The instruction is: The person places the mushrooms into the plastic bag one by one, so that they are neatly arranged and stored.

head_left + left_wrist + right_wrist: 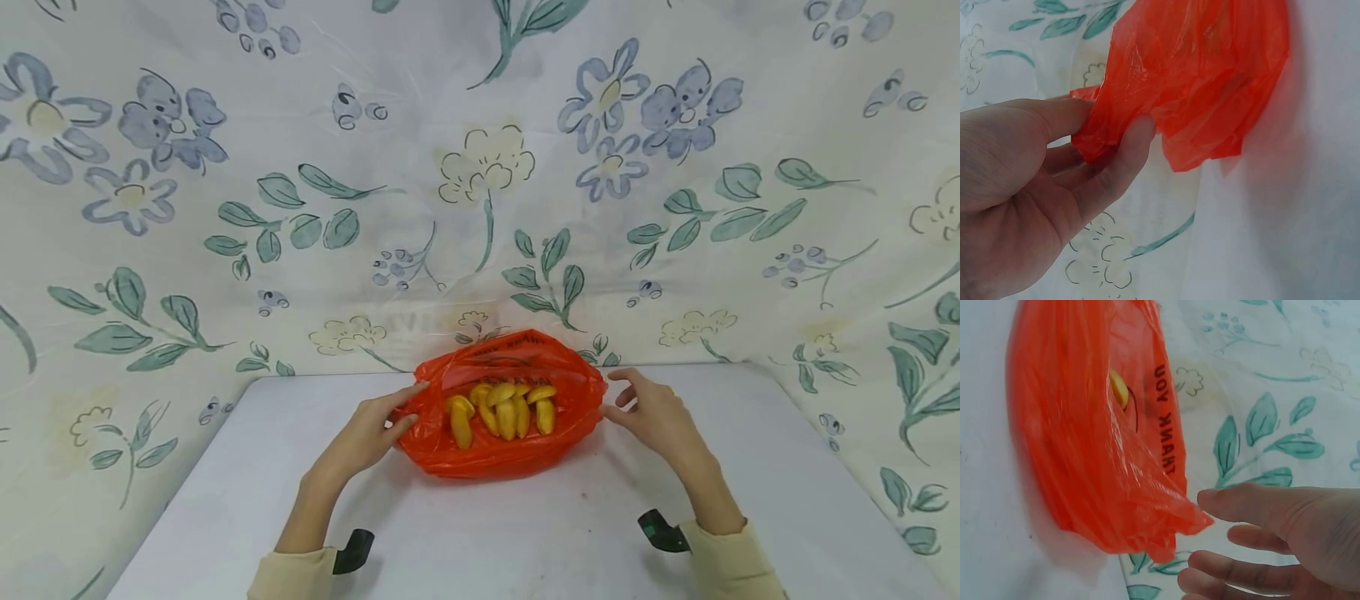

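On the white table, a red plastic bag lies with its mouth spread toward me. Several yellow mushrooms with rounded caps stand side by side inside it. My left hand pinches the bag's left end; in the left wrist view a crumpled corner of the red film sits between its digits. At the bag's right end is my right hand, fingers loosely bent and parted. The right wrist view shows a fingertip close beside the bag's twisted corner, with nothing held. One yellow mushroom peeks out there, mostly hidden by film.
The white table stretches below and to both sides of the bag. Behind it hangs a pale cloth with printed flowers and leaves. A small black device sits at the left wrist, another black device at the right.
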`<state>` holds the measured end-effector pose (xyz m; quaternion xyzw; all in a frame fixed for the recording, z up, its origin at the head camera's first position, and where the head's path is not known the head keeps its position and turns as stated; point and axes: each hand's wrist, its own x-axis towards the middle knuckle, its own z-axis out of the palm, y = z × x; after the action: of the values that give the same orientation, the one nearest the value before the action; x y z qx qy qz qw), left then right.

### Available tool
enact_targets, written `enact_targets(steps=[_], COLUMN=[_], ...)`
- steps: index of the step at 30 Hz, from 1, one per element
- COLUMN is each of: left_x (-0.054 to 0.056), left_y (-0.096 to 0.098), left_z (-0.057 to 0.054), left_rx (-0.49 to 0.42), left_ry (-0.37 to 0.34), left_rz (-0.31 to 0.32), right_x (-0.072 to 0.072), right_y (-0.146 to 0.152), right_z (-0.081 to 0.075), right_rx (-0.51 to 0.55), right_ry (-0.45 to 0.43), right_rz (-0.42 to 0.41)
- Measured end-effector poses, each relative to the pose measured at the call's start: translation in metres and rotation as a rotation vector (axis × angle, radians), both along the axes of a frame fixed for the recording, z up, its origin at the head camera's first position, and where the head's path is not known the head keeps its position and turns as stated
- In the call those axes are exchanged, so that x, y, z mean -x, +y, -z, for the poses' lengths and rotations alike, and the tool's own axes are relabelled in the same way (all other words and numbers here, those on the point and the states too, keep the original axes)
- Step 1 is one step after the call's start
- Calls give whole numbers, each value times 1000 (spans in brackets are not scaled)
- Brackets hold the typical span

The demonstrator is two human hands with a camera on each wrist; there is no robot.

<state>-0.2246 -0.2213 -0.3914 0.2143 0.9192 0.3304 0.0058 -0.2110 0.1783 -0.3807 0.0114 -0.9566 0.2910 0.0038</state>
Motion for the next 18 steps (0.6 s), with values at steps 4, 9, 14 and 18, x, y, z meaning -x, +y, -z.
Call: enact_targets(steps=[4, 9, 14, 18], left_x=[0, 1, 1, 1], left_y=[1, 1, 1, 2], left_z=[0, 1, 1, -1], left_rx=[5, 8, 11, 2], left_ry=[-2, -7, -12, -16], left_rz=[-1, -1, 1, 5], right_x=[-1, -1, 1, 4], right_y=[7, 16, 29, 40], right_z=[0, -1, 3, 9], right_rx=[-21, -13, 7, 43], right_ry=[6, -3, -29, -71], right_rz=[12, 32, 48, 58])
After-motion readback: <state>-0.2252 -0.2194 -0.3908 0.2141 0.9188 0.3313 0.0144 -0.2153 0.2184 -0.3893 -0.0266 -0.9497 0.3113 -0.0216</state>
